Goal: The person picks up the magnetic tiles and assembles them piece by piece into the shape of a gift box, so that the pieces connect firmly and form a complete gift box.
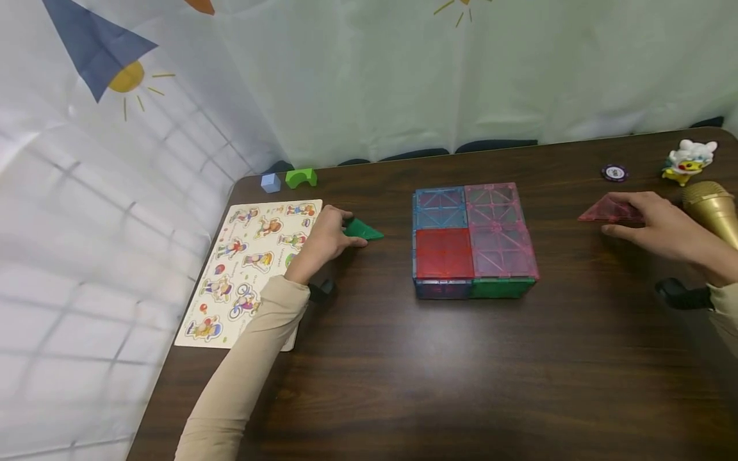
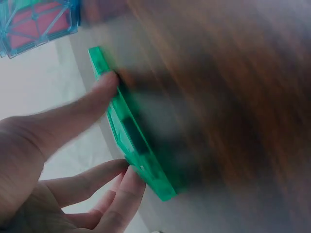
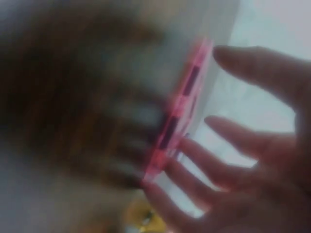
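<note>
In the head view my left hand point(image 1: 327, 242) pinches a green triangular magnetic tile point(image 1: 363, 230) between thumb and fingers, beside the picture board. The left wrist view shows this tile's long edge with the thumb near one end and fingers at the other. At the right, my right hand point(image 1: 663, 224) reaches around a pink triangular magnetic tile point(image 1: 602, 210), fingers spread and thumb slightly apart from it. Blur in the right wrist view leaves the exact finger contact unclear. Between the hands stands a low box of magnetic tiles point(image 1: 444, 253), blue, red, pink and green.
A wooden picture puzzle board point(image 1: 230, 307) lies at the left. Behind it are a light blue cube point(image 1: 270, 183) and a green arch block point(image 1: 301, 178). A poker chip point(image 1: 614, 173), a small figurine point(image 1: 689, 160) and a gold microphone point(image 1: 709, 202) stand at the right.
</note>
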Demonstrator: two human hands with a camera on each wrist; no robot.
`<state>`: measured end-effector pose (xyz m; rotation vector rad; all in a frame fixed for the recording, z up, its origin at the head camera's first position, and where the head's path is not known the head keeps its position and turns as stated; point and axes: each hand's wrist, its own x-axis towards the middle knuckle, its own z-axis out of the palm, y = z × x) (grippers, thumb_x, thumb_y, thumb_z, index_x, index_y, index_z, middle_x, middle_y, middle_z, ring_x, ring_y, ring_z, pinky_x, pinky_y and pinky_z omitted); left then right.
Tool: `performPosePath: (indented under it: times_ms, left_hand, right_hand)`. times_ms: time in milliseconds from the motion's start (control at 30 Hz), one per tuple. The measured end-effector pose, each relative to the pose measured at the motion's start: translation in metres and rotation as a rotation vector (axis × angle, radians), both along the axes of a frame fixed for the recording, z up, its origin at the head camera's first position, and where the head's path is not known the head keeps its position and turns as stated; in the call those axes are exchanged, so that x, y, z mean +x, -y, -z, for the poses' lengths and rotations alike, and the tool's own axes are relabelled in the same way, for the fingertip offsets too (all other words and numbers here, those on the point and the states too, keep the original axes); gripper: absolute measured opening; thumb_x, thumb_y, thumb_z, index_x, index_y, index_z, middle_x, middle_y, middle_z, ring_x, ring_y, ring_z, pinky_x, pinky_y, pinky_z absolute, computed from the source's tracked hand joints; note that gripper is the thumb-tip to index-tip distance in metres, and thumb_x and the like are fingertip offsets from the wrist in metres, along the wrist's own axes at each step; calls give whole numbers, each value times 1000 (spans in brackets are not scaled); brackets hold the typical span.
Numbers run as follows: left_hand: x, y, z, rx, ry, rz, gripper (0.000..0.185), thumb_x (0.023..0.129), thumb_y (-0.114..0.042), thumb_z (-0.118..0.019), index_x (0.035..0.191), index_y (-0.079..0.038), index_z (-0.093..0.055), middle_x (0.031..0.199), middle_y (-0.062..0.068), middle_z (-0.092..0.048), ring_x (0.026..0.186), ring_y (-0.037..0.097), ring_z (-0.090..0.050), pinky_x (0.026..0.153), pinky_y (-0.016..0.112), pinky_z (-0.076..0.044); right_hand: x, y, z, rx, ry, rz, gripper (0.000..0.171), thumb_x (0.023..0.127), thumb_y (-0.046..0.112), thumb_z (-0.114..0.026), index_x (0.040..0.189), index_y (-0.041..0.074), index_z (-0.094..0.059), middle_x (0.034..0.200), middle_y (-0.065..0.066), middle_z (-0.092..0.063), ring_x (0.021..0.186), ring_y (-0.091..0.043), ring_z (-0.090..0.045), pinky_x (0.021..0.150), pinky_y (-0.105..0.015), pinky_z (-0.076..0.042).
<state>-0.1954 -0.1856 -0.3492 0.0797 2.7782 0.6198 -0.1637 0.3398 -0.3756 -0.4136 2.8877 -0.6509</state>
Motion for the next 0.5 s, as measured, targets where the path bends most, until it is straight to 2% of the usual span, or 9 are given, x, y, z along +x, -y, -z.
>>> performPosePath:
  times_ms: [67, 100, 167, 200, 333, 367, 500]
  left_hand:
    - [1, 0, 1, 43, -6, -1, 67, 89, -20, -87, 143, 8, -58, 143, 27, -55, 126, 37, -58, 104, 42, -51]
    - [2, 0, 2, 56, -6, -1, 65, 89, -20, -86, 142, 7, -59, 141, 26, -56, 125, 36, -59, 103, 42, -51]
    - [3, -2, 3, 80, -2, -7, 60, 90, -19, -86, 141, 5, -62, 139, 25, -57, 124, 36, -60, 102, 41, -52]
    - [3, -2, 4, 85, -3, -7, 59, 90, -18, -85, 140, 4, -63, 138, 24, -58, 123, 36, -61, 102, 41, -52]
    - [4, -7, 6, 117, 4, -34, 55, 88, -17, -87, 137, 1, -67, 132, 21, -65, 120, 33, -63, 102, 40, -53]
    - [4, -8, 6, 132, 4, -41, 55, 87, -16, -88, 136, 0, -68, 130, 20, -67, 119, 32, -64, 102, 40, -53]
    - [11, -7, 6, 182, -13, -51, 56, 86, -14, -89, 134, -1, -65, 125, 20, -68, 115, 32, -64, 102, 42, -52]
  right_hand:
    - [-4, 2, -2, 35, -14, 1, 56, 97, 6, -71, 137, -25, -46, 100, -33, -61, 83, -38, -58, 68, -47, -46]
    - [-6, 3, -4, 53, -13, 5, 58, 97, 7, -71, 136, -26, -45, 101, -36, -60, 87, -42, -58, 72, -52, -47]
    - [-9, 4, -6, 81, 25, 26, 62, 98, 11, -70, 138, -27, -42, 108, -44, -54, 102, -54, -52, 82, -66, -43]
    - [-11, 4, -7, 94, 52, 36, 64, 99, 13, -68, 139, -27, -40, 111, -46, -51, 107, -58, -47, 86, -69, -41]
    - [-15, 3, -5, 110, 98, 65, 69, 100, 18, -66, 139, -30, -35, 128, -53, -37, 126, -65, -26, 100, -75, -27]
    - [-15, 3, -5, 98, 93, 68, 68, 99, 17, -66, 139, -30, -37, 127, -52, -37, 125, -64, -26, 99, -75, -27]
    - [-14, 7, -5, 79, 56, 74, 62, 99, 13, -68, 134, -31, -42, 117, -50, -45, 111, -59, -43, 91, -69, -38]
